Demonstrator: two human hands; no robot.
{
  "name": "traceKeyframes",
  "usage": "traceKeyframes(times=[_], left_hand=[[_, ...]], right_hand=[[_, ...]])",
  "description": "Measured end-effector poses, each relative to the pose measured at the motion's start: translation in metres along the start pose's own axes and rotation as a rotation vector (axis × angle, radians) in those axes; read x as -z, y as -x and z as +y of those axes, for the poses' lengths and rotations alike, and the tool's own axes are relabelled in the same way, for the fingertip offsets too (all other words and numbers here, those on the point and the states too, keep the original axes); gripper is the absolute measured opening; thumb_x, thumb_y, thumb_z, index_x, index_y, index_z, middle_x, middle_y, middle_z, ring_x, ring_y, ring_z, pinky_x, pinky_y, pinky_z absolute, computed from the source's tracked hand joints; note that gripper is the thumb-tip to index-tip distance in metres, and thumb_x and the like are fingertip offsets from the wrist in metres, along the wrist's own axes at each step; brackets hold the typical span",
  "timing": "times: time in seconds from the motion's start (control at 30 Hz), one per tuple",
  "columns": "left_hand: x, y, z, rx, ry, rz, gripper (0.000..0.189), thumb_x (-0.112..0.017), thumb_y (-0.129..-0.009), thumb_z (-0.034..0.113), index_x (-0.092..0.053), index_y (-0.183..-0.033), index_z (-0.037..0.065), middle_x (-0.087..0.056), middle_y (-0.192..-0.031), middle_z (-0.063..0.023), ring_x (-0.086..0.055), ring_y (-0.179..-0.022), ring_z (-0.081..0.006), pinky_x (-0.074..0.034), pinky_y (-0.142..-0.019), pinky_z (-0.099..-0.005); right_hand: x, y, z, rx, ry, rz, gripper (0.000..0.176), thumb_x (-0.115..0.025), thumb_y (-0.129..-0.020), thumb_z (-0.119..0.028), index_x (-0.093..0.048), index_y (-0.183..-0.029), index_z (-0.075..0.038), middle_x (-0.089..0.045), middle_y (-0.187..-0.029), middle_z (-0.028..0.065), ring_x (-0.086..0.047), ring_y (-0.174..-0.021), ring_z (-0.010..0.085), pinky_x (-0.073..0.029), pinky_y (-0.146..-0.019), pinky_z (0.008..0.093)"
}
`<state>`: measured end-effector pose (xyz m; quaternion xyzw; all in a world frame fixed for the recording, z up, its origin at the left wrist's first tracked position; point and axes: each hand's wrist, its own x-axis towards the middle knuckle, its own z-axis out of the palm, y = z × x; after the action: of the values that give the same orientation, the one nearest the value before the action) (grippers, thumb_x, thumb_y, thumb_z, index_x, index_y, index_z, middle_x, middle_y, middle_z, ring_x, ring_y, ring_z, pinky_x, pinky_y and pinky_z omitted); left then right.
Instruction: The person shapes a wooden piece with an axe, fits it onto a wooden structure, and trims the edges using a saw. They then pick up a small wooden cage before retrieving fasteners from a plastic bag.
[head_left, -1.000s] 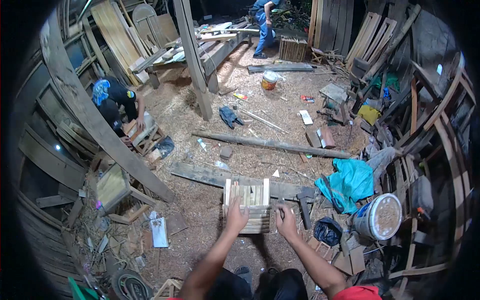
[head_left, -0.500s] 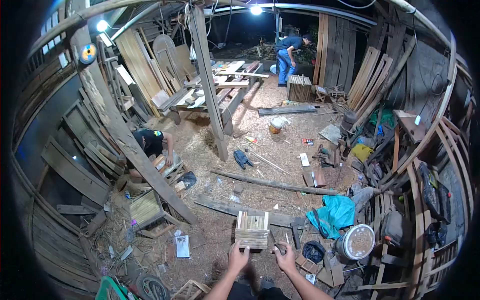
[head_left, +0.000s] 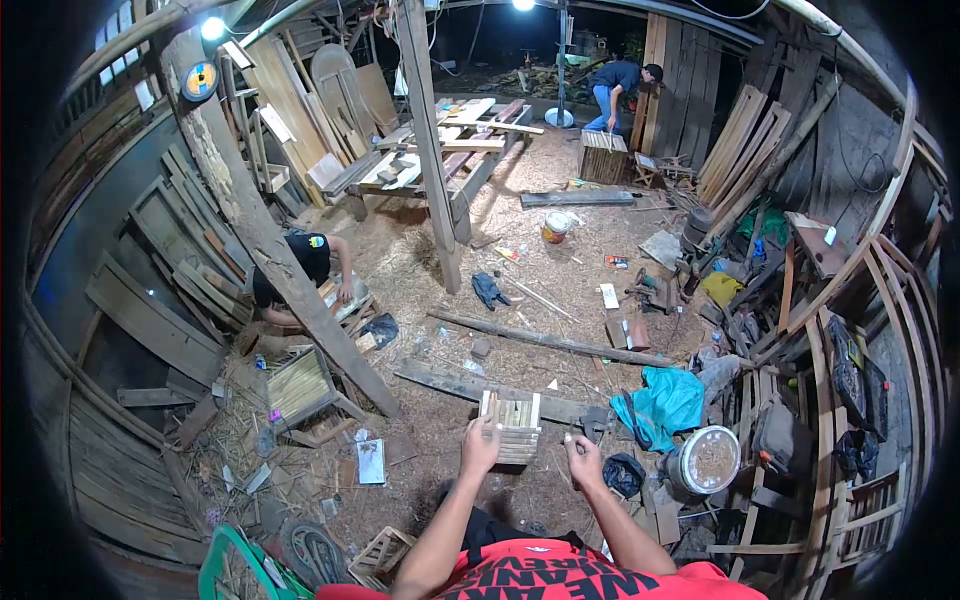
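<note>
A small slatted wooden crate (head_left: 519, 434) stands on the ground in front of me, with pale slats across its near side. My left hand (head_left: 480, 448) is at its left edge, fingers curled against the wood. To the right, apart from the crate, my right hand (head_left: 584, 463) is closed, fingertips pressed together. Whatever it may hold is too small to make out. A dark tool, perhaps a hammer (head_left: 594, 424), lies just beyond that hand, beside a long grey plank (head_left: 455, 384).
Right of me are a teal sheet (head_left: 665, 405), a white-lidded bucket (head_left: 708, 460) and a black bag (head_left: 624, 474). A person bends at the left behind a slanted post (head_left: 265, 255); another stoops at the back over a slatted crate (head_left: 604, 160). A slatted frame (head_left: 300, 388) stands left.
The view has tipped down, bringing my red shirt in. My left hand has moved up along the crate's side. My right hand has moved up; the dark item near its fingers no longer shows clearly.
</note>
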<state>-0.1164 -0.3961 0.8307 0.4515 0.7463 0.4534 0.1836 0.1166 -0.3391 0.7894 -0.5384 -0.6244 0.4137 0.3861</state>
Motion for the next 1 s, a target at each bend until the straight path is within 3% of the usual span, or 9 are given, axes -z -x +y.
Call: traceKeyframes(times=[0.2,0.33,0.4,0.5,0.63,0.73,0.83,0.93,1.0], left_hand=[[-0.017,-0.05,-0.055,-0.007,0.042,-0.124,0.03,-0.068,-0.087,0.021,-0.067,-0.109,0.0,-0.068,-0.104,-0.0233,-0.065,-0.102,-0.0395,-0.051,-0.092,-0.0438],[-0.021,-0.098,-0.103,-0.071,0.042,-0.262,0.029,-0.069,-0.088,0.023,-0.068,-0.107,0.0,-0.069,-0.104,-0.0227,-0.065,-0.103,-0.0379,-0.051,-0.091,-0.0429],[-0.022,-0.122,-0.126,-0.003,0.061,-0.374,0.029,-0.069,-0.088,0.023,-0.069,-0.107,0.001,-0.068,-0.106,-0.0226,-0.065,-0.104,-0.0379,-0.051,-0.091,-0.0423],[-0.03,-0.155,-0.166,0.099,0.018,-0.553,0.029,-0.068,-0.09,0.022,-0.068,-0.11,0.002,-0.07,-0.106,-0.0209,-0.067,-0.102,-0.0326,-0.052,-0.09,-0.0399],[-0.057,-0.187,-0.272,0.23,-0.111,-0.7,0.026,-0.066,-0.09,0.026,-0.071,-0.103,0.004,-0.072,-0.102,-0.019,-0.069,-0.099,-0.032,-0.052,-0.088,-0.0398],[-0.073,-0.203,-0.312,0.26,-0.278,-0.671,0.032,-0.063,-0.089,0.033,-0.072,-0.1,0.005,-0.071,-0.101,-0.0199,-0.068,-0.099,-0.0358,-0.052,-0.085,-0.0417],[-0.105,-0.196,-0.391,0.39,-0.348,-0.72,0.038,-0.065,-0.087,0.037,-0.071,-0.103,0.003,-0.07,-0.103,-0.0221,-0.067,-0.1,-0.0369,-0.052,-0.086,-0.0415],[-0.146,-0.166,-0.427,0.471,-0.357,-0.582,0.047,-0.07,-0.083,0.041,-0.07,-0.105,0.0,-0.07,-0.1,-0.0237,-0.068,-0.1,-0.037,-0.052,-0.088,-0.0417],[-0.182,-0.15,-0.46,0.498,-0.334,-0.581,0.062,-0.073,-0.082,0.048,-0.064,-0.116,-0.003,-0.069,-0.109,-0.023,-0.066,-0.107,-0.0355,-0.049,-0.093,-0.0412]], right_hand=[[-0.039,-0.026,0.042,-0.463,-0.107,0.044,0.047,-0.053,-0.101,-0.041,-0.057,-0.069,-0.007,-0.051,-0.057,-0.0011,-0.046,-0.05,0.0098,-0.034,-0.047,0.0294],[-0.076,-0.041,0.067,-0.492,-0.081,0.144,0.049,-0.058,-0.098,-0.043,-0.055,-0.06,-0.011,-0.047,-0.056,-0.0052,-0.041,-0.049,0.0073,-0.03,-0.047,0.0298],[-0.096,-0.051,0.079,-0.472,0.076,0.204,0.054,-0.059,-0.097,-0.041,-0.053,-0.057,-0.005,-0.048,-0.053,0.0005,-0.042,-0.05,0.0098,-0.032,-0.048,0.0341],[-0.118,-0.068,0.084,-0.274,0.383,0.256,0.052,-0.056,-0.095,-0.041,-0.065,-0.071,0.004,-0.06,-0.064,0.0253,-0.062,-0.056,0.0284,-0.045,-0.06,0.0439],[-0.142,-0.097,0.09,-0.533,0.323,0.241,0.044,-0.062,-0.091,-0.038,-0.069,-0.078,0.004,-0.062,-0.07,0.0281,-0.066,-0.068,0.0386,-0.049,-0.065,0.0469],[-0.162,-0.112,0.128,-0.458,0.247,0.299,0.044,-0.067,-0.088,-0.045,-0.074,-0.082,-0.002,-0.06,-0.061,0.0202,-0.061,-0.059,0.0263,-0.048,-0.062,0.0422],[-0.178,-0.125,0.182,-0.365,0.428,0.274,0.039,-0.073,-0.082,-0.045,-0.077,-0.095,-0.008,-0.066,-0.073,0.0241,-0.066,-0.071,0.0374,-0.051,-0.069,0.0447],[-0.195,-0.137,0.246,-0.486,0.547,0.167,0.057,-0.079,-0.076,-0.05,-0.074,-0.108,-0.004,-0.066,-0.105,0.0323,-0.061,-0.106,0.0439,-0.046,-0.097,0.0495],[-0.212,-0.133,0.318,-0.542,0.488,0.088,0.066,-0.08,-0.073,-0.052,-0.071,-0.114,-0.001,-0.061,-0.112,0.0356,-0.057,-0.111,0.0463,-0.045,-0.098,0.0504]])
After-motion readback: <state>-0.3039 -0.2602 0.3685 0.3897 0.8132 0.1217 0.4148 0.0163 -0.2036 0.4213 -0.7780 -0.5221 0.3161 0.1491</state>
